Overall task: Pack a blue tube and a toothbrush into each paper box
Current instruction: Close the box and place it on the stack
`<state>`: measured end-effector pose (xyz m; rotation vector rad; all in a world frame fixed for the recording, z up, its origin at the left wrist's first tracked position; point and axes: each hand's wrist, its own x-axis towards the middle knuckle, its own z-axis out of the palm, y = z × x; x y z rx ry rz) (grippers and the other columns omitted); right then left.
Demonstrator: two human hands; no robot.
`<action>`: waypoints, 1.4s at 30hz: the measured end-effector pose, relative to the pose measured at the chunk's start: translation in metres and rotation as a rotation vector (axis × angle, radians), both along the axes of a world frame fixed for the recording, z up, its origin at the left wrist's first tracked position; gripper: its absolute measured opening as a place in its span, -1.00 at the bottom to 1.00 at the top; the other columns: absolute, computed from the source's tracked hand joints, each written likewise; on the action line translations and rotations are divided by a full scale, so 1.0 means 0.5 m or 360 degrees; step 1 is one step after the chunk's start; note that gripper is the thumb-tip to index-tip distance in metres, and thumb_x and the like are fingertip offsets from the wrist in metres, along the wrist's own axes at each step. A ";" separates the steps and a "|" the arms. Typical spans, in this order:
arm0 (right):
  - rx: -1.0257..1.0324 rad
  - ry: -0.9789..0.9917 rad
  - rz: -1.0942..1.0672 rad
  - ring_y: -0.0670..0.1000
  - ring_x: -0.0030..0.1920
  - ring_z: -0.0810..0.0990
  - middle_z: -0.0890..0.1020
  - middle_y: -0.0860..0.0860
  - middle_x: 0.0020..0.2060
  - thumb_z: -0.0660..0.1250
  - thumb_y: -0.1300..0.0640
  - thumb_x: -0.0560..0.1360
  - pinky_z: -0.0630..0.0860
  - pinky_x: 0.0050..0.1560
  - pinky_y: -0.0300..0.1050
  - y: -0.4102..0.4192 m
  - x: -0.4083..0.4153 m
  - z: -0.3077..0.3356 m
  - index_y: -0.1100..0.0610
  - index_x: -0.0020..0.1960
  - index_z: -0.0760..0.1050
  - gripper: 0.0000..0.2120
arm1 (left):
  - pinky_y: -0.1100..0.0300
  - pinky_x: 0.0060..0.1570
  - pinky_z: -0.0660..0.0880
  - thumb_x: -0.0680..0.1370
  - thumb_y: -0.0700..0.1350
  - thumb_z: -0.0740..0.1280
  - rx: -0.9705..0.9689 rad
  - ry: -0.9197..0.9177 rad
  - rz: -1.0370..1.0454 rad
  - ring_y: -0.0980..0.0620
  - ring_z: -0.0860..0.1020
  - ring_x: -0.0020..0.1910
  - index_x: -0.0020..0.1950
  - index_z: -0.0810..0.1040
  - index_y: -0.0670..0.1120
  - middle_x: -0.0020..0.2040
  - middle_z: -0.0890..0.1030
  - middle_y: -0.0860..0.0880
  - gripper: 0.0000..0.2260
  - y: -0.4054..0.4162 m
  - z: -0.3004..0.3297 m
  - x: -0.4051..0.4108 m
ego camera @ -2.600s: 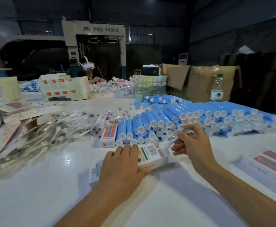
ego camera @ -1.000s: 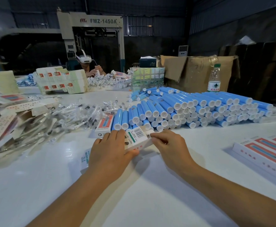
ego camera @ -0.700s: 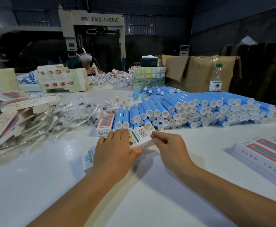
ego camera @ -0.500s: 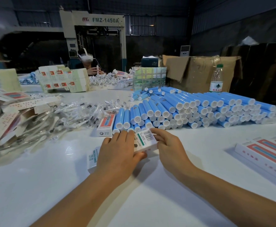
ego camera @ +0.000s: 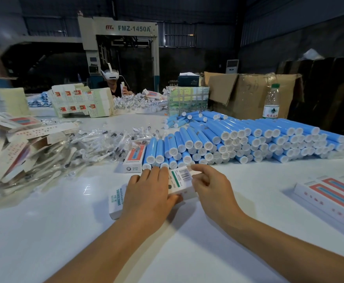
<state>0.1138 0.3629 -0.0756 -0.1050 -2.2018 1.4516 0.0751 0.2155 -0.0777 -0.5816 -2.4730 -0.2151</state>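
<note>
Nearest me, my left hand [ego camera: 148, 198] lies over the white rectangular paper box with green lettering and a barcode [ego camera: 180, 179], fingers flat along its top and thumb tucked under the near edge, gripping it against the glossy white table [ego camera: 69, 231]. My right hand [ego camera: 212, 188] sits at the box's right end, thumb and forefinger pinching the small end flap [ego camera: 189, 167]; I cannot tell whether the flap is fully tucked in.

At the near right edge lie flat white cartons with red and blue stripes [ego camera: 334, 196]. Just beyond the box, another white carton with a red and blue panel [ego camera: 133, 159] lies beside the big stack of blue tubes with white caps [ego camera: 238, 139], caps facing me, spreading across the middle and right of the table. To the left, a loose heap of clear-wrapped toothbrushes [ego camera: 89, 146] touches a jumble of unfolded white and red paper boxes [ego camera: 7, 148] at the far left.

Farther off stand a clear plastic water bottle with a green cap [ego camera: 271, 102], a brown cardboard carton [ego camera: 248, 92], and a person wearing a white headset [ego camera: 113, 80].
</note>
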 end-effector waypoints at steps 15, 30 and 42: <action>-0.0217 -0.0223 0.0042 -0.07 -0.10 0.62 0.67 -0.05 -0.13 0.18 0.32 0.55 0.57 -0.15 -0.07 -0.003 -0.007 0.015 0.10 -0.09 0.61 -0.74 | 0.15 0.14 0.22 0.53 0.32 0.11 -0.0110 0.0026 0.0006 0.03 0.30 0.28 0.43 0.13 -0.01 0.36 0.32 0.05 -0.40 0.010 0.002 0.022; 0.0182 -0.0037 -0.0192 -0.04 0.37 0.20 0.22 -0.04 0.38 0.39 0.04 0.48 0.25 0.38 -0.05 0.024 -0.010 0.028 -0.04 0.51 0.11 -0.29 | 0.16 0.14 0.27 0.54 0.31 0.07 -0.0013 0.0022 0.0048 0.05 0.35 0.26 0.44 0.15 -0.01 0.33 0.37 0.06 -0.42 0.010 0.008 0.012; -0.0560 -0.0290 0.0059 0.11 -0.14 0.67 0.65 0.14 -0.14 0.23 0.25 0.54 0.64 -0.15 0.04 0.000 -0.007 0.027 0.18 -0.03 0.48 -0.93 | 0.13 0.19 0.25 0.51 0.35 -0.06 -0.0168 0.0055 -0.0001 -0.02 0.33 0.30 0.48 0.08 -0.10 0.38 0.33 -0.02 -0.30 0.023 0.007 0.030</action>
